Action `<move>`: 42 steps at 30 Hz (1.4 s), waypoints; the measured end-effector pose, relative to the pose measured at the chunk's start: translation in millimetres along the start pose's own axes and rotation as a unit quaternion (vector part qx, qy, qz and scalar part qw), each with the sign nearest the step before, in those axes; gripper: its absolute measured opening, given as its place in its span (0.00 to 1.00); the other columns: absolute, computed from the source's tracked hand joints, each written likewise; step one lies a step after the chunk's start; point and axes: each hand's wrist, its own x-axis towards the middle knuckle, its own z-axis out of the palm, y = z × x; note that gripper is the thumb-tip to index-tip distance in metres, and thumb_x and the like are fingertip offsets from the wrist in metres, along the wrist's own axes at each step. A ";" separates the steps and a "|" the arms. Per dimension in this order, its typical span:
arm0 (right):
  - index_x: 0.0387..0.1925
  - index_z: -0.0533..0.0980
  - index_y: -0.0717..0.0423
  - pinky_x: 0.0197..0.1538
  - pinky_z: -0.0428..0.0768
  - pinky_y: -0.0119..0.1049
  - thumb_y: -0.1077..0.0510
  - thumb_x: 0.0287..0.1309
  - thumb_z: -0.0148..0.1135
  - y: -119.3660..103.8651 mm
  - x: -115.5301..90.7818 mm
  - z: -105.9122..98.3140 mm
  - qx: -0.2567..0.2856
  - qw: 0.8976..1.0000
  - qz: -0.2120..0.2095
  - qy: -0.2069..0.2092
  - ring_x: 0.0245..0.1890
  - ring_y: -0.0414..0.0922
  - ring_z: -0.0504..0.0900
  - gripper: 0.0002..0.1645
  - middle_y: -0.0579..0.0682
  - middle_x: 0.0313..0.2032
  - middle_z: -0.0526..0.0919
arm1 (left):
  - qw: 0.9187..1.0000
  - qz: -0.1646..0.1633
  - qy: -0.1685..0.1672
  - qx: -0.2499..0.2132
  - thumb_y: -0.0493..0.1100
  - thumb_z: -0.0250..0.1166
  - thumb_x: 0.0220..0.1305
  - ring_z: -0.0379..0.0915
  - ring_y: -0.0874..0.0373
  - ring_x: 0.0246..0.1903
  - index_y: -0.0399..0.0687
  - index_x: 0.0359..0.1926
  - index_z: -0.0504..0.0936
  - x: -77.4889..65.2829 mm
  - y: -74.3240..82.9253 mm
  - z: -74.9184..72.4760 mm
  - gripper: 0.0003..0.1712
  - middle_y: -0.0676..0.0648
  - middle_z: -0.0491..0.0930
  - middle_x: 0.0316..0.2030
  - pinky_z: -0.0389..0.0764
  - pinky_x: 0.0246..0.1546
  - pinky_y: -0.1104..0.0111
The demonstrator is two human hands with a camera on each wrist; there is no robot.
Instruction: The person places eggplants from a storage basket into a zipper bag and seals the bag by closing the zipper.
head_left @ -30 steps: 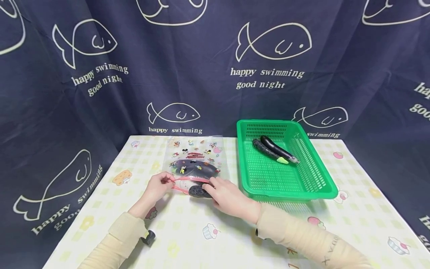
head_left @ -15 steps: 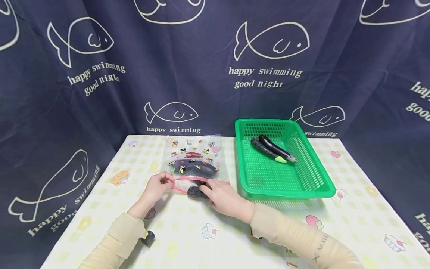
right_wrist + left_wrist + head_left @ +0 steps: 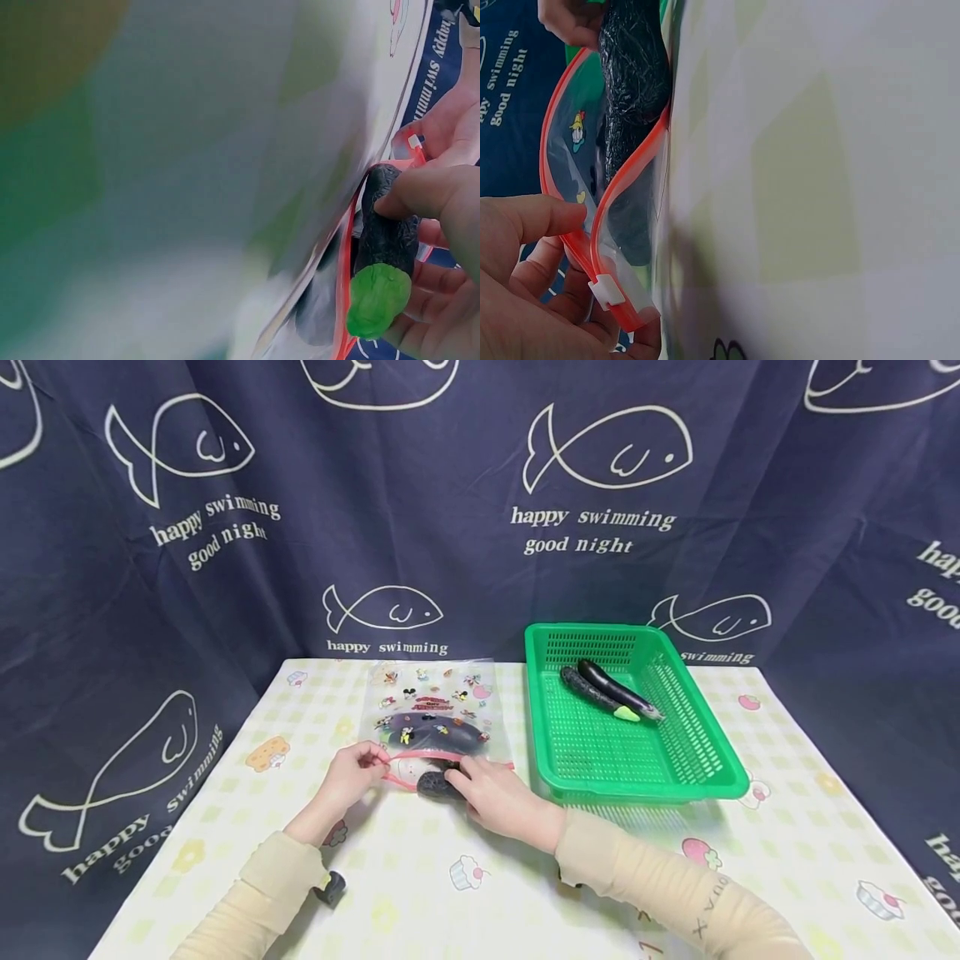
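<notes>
A clear zip bag [image 3: 390, 693] with cartoon prints lies on the table, its red-rimmed mouth spread toward me. Inside it rests a dark eggplant [image 3: 461, 740], seen through the plastic. My left hand [image 3: 356, 774] pinches the mouth's left corner, close to the white slider [image 3: 606, 291]. With thumb and fingers, my right hand [image 3: 506, 800] grips a wrinkled, nearly black eggplant [image 3: 386, 225] at the bag opening. Its green cap [image 3: 379, 301] shows in the right wrist view. The left wrist view shows its dark body [image 3: 634, 67] crossing the red rim, partly within the mouth.
To the right of the bag stands a green perforated basket [image 3: 543, 752]. A smooth eggplant [image 3: 611, 683] and a rough dark one [image 3: 588, 691] with a green cap lie inside it. A patterned cloth [image 3: 420, 877] covers the table; a navy curtain [image 3: 465, 560] hangs behind.
My right hand has shifted slightly left along the wrinkled eggplant at the bag mouth. The left hand keeps its pinch on the corner, and the head view has moved a little.
</notes>
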 end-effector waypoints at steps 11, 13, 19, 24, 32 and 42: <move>0.45 0.73 0.55 0.37 0.78 0.37 0.58 0.47 0.66 -2.5 6.1 0.6 -0.032 0.999 0.011 -0.003 0.36 0.46 0.77 0.21 0.50 0.38 0.74 | 1.000 0.002 0.002 0.006 0.29 0.63 0.49 0.69 0.58 0.29 0.35 0.34 0.79 0.6 1.7 1.2 0.08 0.49 0.76 0.26 0.71 0.32 0.70; 0.44 0.73 0.56 0.39 0.78 0.37 0.57 0.47 0.66 -3.1 7.3 1.3 -0.036 0.999 0.013 -0.005 0.37 0.46 0.77 0.20 0.50 0.38 0.74 | 1.000 0.002 0.003 0.005 0.29 0.63 0.49 0.69 0.58 0.29 0.35 0.34 0.80 0.3 1.9 1.4 0.08 0.49 0.76 0.26 0.71 0.32 0.70; 0.42 0.73 0.57 0.40 0.78 0.38 0.57 0.48 0.66 -4.2 10.7 3.6 -0.034 0.999 0.018 -0.002 0.38 0.46 0.78 0.18 0.50 0.37 0.75 | 1.000 0.003 0.003 0.000 0.29 0.63 0.49 0.69 0.58 0.28 0.35 0.34 0.79 -0.3 2.2 1.7 0.08 0.48 0.76 0.26 0.71 0.32 0.70; 0.43 0.73 0.56 0.40 0.78 0.38 0.57 0.49 0.66 -5.1 12.3 5.9 -0.035 0.999 0.027 -0.012 0.39 0.46 0.79 0.18 0.50 0.37 0.75 | 1.000 0.002 0.002 -0.001 0.29 0.63 0.49 0.69 0.58 0.28 0.35 0.34 0.79 -0.1 2.0 1.8 0.08 0.48 0.77 0.26 0.72 0.32 0.70; 0.45 0.71 0.55 0.44 0.79 0.39 0.55 0.48 0.68 -4.0 11.1 6.1 -0.029 0.999 0.029 -0.029 0.42 0.47 0.79 0.23 0.50 0.39 0.75 | 1.000 -0.006 0.000 -0.003 0.29 0.63 0.49 0.69 0.58 0.28 0.35 0.34 0.79 -1.0 3.5 1.2 0.08 0.48 0.76 0.26 0.72 0.32 0.71; 0.49 0.70 0.52 0.41 0.79 0.40 0.50 0.48 0.68 1.3 -2.0 -3.2 -0.030 0.999 -0.002 -0.026 0.43 0.46 0.78 0.27 0.49 0.41 0.75 | 1.000 -0.008 -0.001 -0.003 0.29 0.63 0.50 0.69 0.58 0.29 0.34 0.35 0.79 -0.9 3.3 1.4 0.08 0.47 0.77 0.27 0.72 0.33 0.70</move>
